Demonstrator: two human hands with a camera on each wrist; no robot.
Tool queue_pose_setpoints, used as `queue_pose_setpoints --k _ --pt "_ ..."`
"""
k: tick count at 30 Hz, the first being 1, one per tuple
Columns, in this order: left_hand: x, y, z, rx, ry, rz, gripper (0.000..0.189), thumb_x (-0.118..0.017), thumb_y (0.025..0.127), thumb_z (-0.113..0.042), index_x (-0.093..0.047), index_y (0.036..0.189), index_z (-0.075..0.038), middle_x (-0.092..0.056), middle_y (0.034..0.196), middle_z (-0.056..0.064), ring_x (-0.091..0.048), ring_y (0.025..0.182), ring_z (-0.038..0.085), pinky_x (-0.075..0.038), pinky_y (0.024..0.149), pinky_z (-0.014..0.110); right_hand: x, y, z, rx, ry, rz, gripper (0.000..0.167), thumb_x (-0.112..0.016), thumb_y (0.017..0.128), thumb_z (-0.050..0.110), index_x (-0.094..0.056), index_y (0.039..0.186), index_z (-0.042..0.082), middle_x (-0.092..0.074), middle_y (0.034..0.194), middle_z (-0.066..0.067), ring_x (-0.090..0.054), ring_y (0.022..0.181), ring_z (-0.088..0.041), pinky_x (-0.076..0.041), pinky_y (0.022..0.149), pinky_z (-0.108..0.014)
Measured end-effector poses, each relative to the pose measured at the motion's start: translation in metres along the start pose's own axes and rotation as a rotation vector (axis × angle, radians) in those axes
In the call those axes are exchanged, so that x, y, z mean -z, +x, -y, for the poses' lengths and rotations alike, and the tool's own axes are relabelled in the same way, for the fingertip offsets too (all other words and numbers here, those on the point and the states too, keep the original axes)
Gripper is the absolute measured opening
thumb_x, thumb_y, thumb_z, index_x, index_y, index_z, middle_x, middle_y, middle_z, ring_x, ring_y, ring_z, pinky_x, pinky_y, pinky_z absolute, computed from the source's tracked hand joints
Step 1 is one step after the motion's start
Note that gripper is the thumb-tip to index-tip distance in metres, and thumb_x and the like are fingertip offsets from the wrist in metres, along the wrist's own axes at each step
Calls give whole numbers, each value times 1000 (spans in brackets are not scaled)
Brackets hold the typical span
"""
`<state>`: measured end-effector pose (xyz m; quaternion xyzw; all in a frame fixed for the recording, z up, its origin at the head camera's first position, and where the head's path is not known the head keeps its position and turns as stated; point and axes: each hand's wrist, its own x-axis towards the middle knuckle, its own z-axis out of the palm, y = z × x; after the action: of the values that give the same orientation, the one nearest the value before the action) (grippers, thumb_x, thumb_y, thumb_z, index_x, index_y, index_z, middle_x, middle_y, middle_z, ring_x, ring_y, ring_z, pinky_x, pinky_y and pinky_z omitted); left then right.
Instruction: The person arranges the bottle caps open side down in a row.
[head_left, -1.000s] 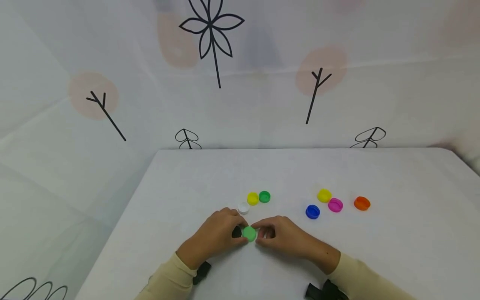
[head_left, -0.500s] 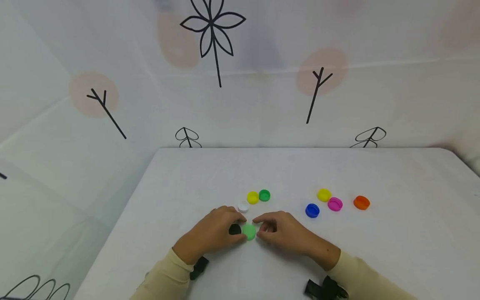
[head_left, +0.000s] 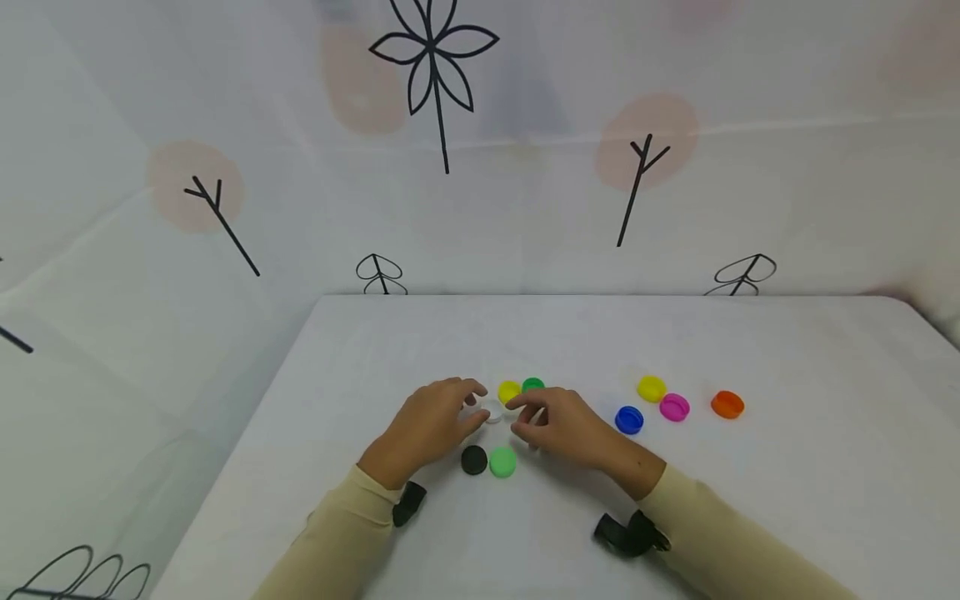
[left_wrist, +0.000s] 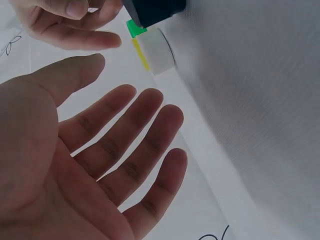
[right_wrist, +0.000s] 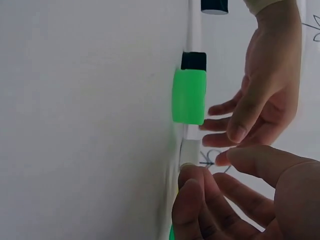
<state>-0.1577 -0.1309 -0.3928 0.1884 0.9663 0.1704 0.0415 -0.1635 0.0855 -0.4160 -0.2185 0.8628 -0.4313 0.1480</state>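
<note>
Between my two hands lies a white bottle cap [head_left: 492, 411], partly hidden by fingertips. My left hand [head_left: 427, 429] hovers at its left side, thumb and fingers apart, and in the left wrist view its palm holds nothing. From the right, my right hand [head_left: 566, 429] is nearest to the white cap with loosely bent fingers; nothing shows in its grasp. Whether its fingertips touch the cap I cannot tell. Just nearer to me, a black cap [head_left: 474, 460] and a light green cap [head_left: 502, 462] lie side by side, also visible in the right wrist view as the green cap [right_wrist: 189, 97].
Behind the white cap are a yellow cap [head_left: 509, 392] and a darker green cap [head_left: 533, 384]. To the right lie a blue cap [head_left: 629, 420], another yellow cap [head_left: 652, 388], a pink cap [head_left: 674, 407] and an orange cap [head_left: 727, 405] on the white table [head_left: 825, 483].
Both hands have left the light green cap, which now rests beside the black cap, and have moved away from me to either side of the white cap.
</note>
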Motion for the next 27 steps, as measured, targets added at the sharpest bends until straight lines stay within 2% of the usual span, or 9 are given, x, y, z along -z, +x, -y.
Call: queue_pose_setpoints --k 4,12,15,21,27 --pt "-2 6 2 -19 12 -7 33 -72 93 -29 -68 122 -14 -74 106 1 -69 97 17 -55 84 36 0 9 1 17 -29 -7 33 -70 92 15 -67 124 5 -70 90 -2 -63 68 -9 -54 62 -23" --pt "-6 8 6 8 -3 30 32 -72 93 -27 -70 120 -11 -74 104 2 -68 100 19 -55 88 37 -6 21 2 19 -60 18 41 -70 91 12 -62 131 4 -70 93 -3 -64 70 -6 -53 62 -22" --pt "-7 9 7 8 -6 23 30 -73 92 -26 -71 118 -10 -73 102 2 -67 98 18 -55 87 37 -7 22 2 0 -59 17 42 -70 91 11 -62 131 4 -70 92 -2 -64 71 -7 -52 62 -22" --pt "-12 7 10 8 12 19 30 -74 91 -28 -73 117 -12 -71 100 -1 -64 97 15 -55 87 34 -10 22 1 13 -60 22 43 -71 91 11 -62 132 2 -69 91 -1 -61 72 -7 -51 61 -21" --pt "-16 8 11 -24 45 -17 29 -75 90 -30 -74 114 -12 -69 98 -2 -63 95 15 -55 85 34 -11 21 -1 20 -90 3 41 -71 91 11 -64 130 4 -68 90 1 -60 72 -7 -51 64 -20"
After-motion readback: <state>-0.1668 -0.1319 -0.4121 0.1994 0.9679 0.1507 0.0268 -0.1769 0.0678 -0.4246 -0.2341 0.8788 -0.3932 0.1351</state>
